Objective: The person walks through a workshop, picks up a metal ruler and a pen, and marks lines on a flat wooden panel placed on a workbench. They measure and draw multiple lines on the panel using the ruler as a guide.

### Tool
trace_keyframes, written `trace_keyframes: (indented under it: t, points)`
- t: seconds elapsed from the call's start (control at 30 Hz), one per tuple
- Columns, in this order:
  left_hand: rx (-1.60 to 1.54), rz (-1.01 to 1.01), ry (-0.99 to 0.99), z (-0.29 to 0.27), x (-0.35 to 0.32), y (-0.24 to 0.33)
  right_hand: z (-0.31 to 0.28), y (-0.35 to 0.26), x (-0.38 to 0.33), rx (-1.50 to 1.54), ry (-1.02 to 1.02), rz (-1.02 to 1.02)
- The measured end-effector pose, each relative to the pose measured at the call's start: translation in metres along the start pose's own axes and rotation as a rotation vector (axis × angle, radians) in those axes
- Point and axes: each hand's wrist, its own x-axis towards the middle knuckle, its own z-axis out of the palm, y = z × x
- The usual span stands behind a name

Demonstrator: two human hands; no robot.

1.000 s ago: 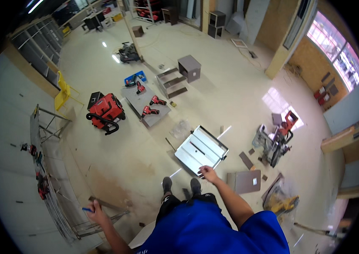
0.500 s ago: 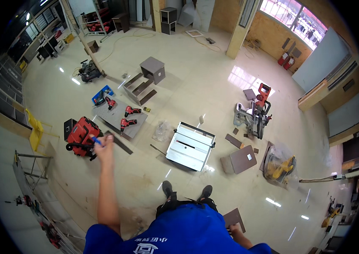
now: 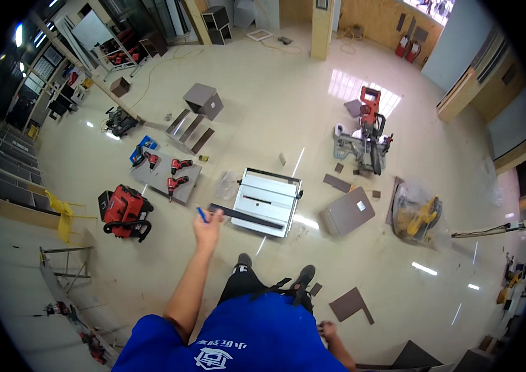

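Note:
My left hand (image 3: 207,230) is closed on a long dark strip (image 3: 247,216) and a slim blue pen-like thing (image 3: 201,215). The strip reaches out to the right across the silver top of a table saw (image 3: 266,197); whether it touches the top I cannot tell. Low beside my body, my right hand (image 3: 327,330) has its fingers curled in, and their contents, if any, do not show. A brown panel (image 3: 345,303) with a narrow strip at its edge lies on the floor beyond that hand.
Red drills (image 3: 177,183) lie on a grey board left of the saw, near a red machine (image 3: 128,211). To the right stand a brown box (image 3: 348,211), a red-and-grey mitre saw (image 3: 368,139) and a plastic-wrapped yellow tool (image 3: 421,220). An open-fronted cabinet frame (image 3: 190,131) lies farther off.
My left hand has swung right with the dark strip and blue pen-like thing, from beside the red machine to the table saw. The view has shifted, showing more floor around my right hand.

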Motion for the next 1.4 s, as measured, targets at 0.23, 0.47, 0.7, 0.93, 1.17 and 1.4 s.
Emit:
trace_keyframes:
  t: [0.23, 0.47, 0.7, 0.93, 1.17, 1.4]
  points:
    - [-0.111, 0.148, 0.286, -0.099, 0.084, -0.013, -0.048, -0.170, 0.005, 0.338, 0.329, -0.268]
    - [0.024, 0.157, 0.263, -0.239, 0.204, -0.076, 0.150, -0.261, -0.002, 0.168, 0.228, -0.279]
    - [-0.067, 0.059, 0.223, -0.331, 0.292, -0.081, 0.366, -0.341, -0.033, -0.346, -0.145, 0.027]
    - [-0.111, -0.001, 0.142, -0.336, 0.393, -0.095, 0.470, -0.423, -0.065, -0.475, -0.188, 0.167]
    - [0.239, 0.049, 0.188, -0.330, 0.454, -0.078, 0.484, -0.429, 0.033, -0.411, -0.043, 0.079]
    - [0.033, -0.200, 0.313, -0.296, 0.520, -0.162, 0.557, -0.530, 0.093, -0.310, -0.078, -0.203]
